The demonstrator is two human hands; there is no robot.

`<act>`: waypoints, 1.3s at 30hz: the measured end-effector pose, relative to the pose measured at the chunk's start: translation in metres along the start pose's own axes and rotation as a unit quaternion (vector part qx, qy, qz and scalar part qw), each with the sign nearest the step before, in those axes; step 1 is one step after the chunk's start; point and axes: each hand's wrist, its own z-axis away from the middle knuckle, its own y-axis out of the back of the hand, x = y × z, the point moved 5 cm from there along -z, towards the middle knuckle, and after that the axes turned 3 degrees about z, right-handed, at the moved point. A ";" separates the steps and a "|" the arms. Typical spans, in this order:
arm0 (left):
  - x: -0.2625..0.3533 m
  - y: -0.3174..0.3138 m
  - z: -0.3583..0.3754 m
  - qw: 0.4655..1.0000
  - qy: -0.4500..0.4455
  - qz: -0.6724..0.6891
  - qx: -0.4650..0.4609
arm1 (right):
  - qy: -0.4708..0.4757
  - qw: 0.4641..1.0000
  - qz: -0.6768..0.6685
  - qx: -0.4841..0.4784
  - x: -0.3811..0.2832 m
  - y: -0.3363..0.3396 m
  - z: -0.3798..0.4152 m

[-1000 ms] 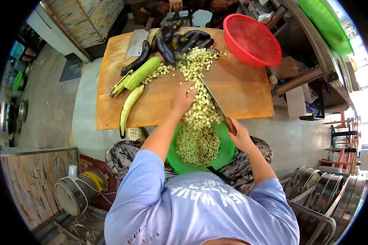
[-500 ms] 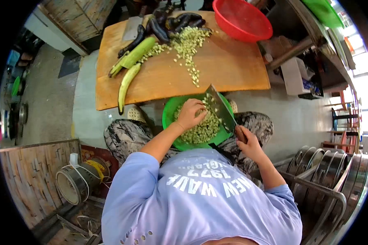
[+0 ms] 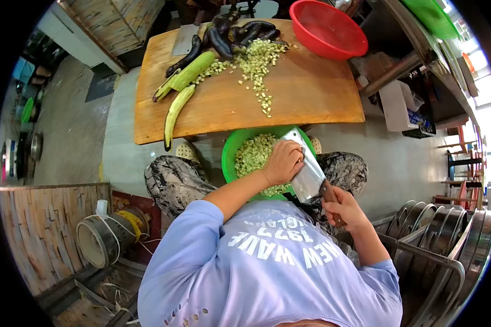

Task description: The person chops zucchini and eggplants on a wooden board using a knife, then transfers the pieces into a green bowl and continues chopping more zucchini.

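Over the green bowl (image 3: pixel 232 155), the left hand (image 3: pixel 282 162) wipes the cleaver (image 3: pixel 305 170) gripped by the right hand (image 3: pixel 345 209); next, careful fingers.

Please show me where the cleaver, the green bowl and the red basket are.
cleaver (image 3: pixel 305 174): head view, on the flat of the blade.
green bowl (image 3: pixel 229 155): head view, on its left rim.
red basket (image 3: pixel 327 30): head view, on its inner wall.
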 end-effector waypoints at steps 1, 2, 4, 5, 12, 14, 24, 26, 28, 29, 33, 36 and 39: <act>-0.009 0.000 0.004 1.000 0.000 -0.017 0.002 | -0.006 1.000 0.003 -0.011 0.002 0.003 0.005; -0.020 0.002 0.008 1.000 0.012 -0.024 0.002 | -0.011 1.000 -0.004 -0.003 0.002 0.005 0.012; -0.051 -0.001 0.024 0.989 0.058 -0.133 -0.028 | -0.022 1.000 -0.018 0.008 -0.001 0.007 0.026; -0.067 0.000 0.037 0.978 0.085 -0.188 -0.044 | -0.006 1.000 -0.003 0.020 -0.004 0.010 0.031; -0.092 0.110 0.037 0.918 0.298 -0.258 -0.047 | 0.086 0.995 -0.032 0.049 -0.015 0.020 0.007; -0.103 0.171 0.042 0.869 0.274 -0.406 0.065 | 0.121 0.992 -0.024 0.032 -0.025 0.005 -0.012; -0.162 0.219 0.086 0.846 0.455 -0.267 0.078 | 0.279 0.866 0.415 -0.009 -0.083 -0.083 -0.136; -0.158 0.196 0.067 0.861 0.443 -0.246 0.053 | 0.309 0.846 0.433 0.017 -0.109 -0.105 -0.139; -0.154 0.186 0.045 0.859 0.464 -0.215 0.018 | 0.297 0.843 0.447 0.027 -0.120 -0.115 -0.153; -0.158 0.184 0.042 0.863 0.457 -0.216 0.021 | 0.294 0.840 0.455 0.029 -0.126 -0.119 -0.159; -0.160 0.182 0.042 0.865 0.449 -0.222 0.018 | 0.203 0.862 0.464 0.021 -0.105 -0.123 -0.221; -0.158 0.188 0.036 0.893 0.401 -0.201 0.032 | 0.231 0.867 0.439 0.036 -0.099 -0.119 -0.241; -0.146 0.192 0.016 0.914 0.259 -0.313 0.004 | 0.181 0.885 0.427 0.036 -0.100 -0.102 -0.248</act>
